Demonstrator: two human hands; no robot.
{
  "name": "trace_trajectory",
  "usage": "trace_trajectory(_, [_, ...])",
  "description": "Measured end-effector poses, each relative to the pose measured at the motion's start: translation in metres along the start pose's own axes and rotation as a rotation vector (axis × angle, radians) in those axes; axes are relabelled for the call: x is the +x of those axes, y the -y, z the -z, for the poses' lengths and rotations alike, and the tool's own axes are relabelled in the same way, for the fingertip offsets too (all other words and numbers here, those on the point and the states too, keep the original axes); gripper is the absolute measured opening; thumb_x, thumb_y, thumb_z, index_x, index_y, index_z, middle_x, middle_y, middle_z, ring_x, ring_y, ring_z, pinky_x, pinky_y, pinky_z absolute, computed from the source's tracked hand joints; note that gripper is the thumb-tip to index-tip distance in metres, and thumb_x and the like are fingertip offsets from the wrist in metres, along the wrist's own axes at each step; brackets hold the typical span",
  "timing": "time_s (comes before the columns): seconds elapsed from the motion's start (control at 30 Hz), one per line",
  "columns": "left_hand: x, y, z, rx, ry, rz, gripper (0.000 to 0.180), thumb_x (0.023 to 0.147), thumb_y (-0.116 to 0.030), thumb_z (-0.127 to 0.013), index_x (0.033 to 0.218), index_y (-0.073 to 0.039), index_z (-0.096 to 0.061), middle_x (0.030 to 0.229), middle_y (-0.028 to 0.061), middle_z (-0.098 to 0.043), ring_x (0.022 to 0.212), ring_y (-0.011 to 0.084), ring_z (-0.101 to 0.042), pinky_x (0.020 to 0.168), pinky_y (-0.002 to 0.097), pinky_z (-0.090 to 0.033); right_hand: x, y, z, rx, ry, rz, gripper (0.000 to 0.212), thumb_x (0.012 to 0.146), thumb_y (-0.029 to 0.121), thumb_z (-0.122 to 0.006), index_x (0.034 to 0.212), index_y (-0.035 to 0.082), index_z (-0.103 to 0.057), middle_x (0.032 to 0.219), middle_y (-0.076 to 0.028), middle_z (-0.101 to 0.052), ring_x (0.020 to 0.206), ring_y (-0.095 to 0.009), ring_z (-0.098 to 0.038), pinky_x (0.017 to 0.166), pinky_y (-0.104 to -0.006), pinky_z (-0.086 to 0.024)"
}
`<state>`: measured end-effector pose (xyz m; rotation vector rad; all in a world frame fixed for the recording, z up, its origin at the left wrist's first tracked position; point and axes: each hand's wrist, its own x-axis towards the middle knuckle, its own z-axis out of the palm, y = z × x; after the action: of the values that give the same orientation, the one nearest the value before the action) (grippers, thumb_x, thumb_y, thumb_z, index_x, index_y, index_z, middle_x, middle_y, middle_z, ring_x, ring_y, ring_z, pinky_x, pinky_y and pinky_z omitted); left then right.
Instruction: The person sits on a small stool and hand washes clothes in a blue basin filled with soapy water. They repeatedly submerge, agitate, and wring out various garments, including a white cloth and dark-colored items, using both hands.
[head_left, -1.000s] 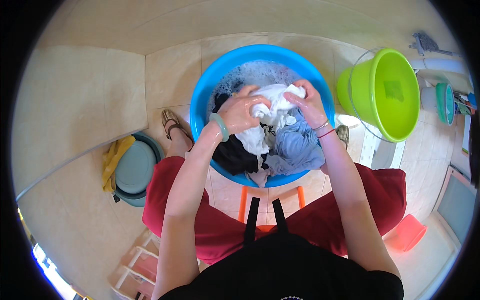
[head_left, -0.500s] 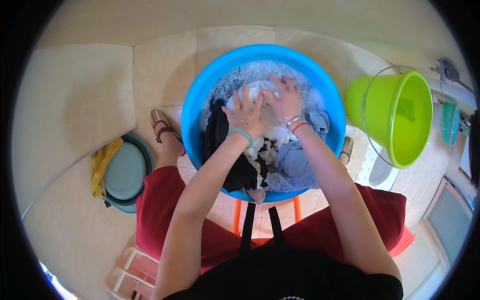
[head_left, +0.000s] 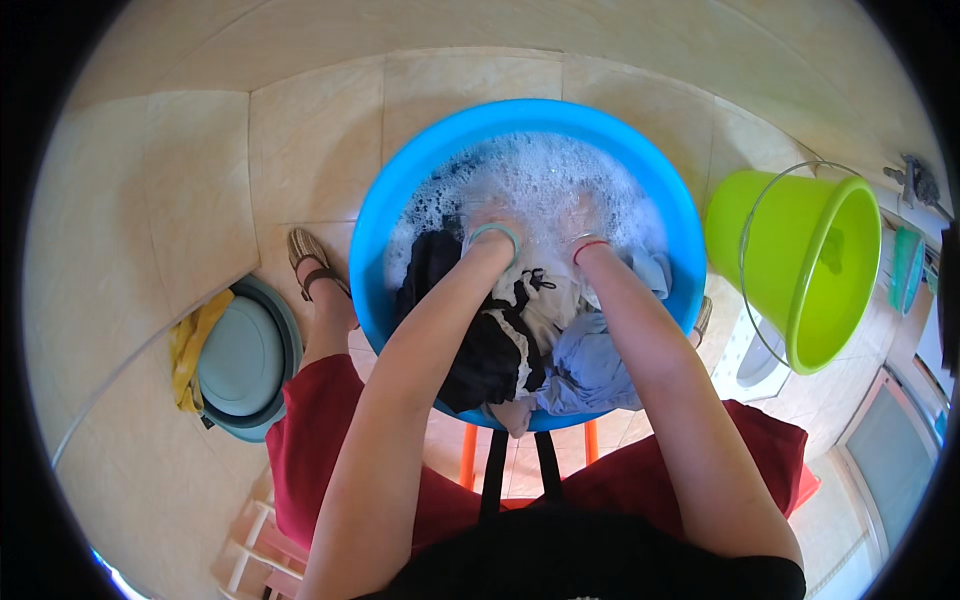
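Both my hands are sunk to the wrists in foamy water in a round blue basin [head_left: 372, 250]. Foam hides the fingers of my left hand [head_left: 492, 216], which has a green bangle at its wrist. Beside it, my right hand [head_left: 583, 218] is also under the suds, so what either one touches cannot be seen. Nearer to me lie a dark garment [head_left: 482, 362], a white cloth with a black tie [head_left: 548, 308] and a light blue garment [head_left: 592, 372], bunched against the basin's near side.
At the right, a lime green bucket [head_left: 768, 228] with a wire handle leans over. Grey-green stacked basins [head_left: 242, 355] and a yellow cloth [head_left: 187, 345] rest at the left. Orange legs [head_left: 591, 441] show under the basin. A pink and white rack [head_left: 262, 550] stands at lower left.
My hands have pushed down from on top of the white cloth into the water. That white cloth has gone under the foam, which now covers the far part of the basin.
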<state>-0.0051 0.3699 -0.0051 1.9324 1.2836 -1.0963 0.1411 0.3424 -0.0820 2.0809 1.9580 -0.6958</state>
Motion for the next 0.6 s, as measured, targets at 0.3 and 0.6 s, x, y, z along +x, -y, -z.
trace_trajectory(0.3, [-0.059,0.002,0.001,-0.836,-0.534,-0.161,0.048,0.096,-0.035,-0.049,0.136,-0.007,-0.049,0.133,0.0128,-0.053,0.118,0.0266,-0.053,0.103,0.0428,-0.040,-0.027,0.017,0.085,0.745,-0.320,0.000,0.009,0.083,0.015,-0.064,0.088,0.010,-0.069,0.090,-0.016,-0.062,0.088,-0.033,-0.059,0.077,-0.0388,-0.048])
trace_trajectory(0.6, [-0.137,-0.003,0.015,-2.659,0.144,-0.791,0.061,0.094,-0.058,-0.043,0.131,-0.009,-0.048,0.118,0.0130,-0.059,0.113,0.0279,-0.056,0.096,0.0411,-0.046,-0.190,0.080,0.213,0.705,-0.576,0.852,0.019,0.068,0.009,-0.067,0.087,0.013,-0.065,0.083,-0.008,-0.053,0.081,-0.028,-0.055,0.070,-0.0382,-0.045])
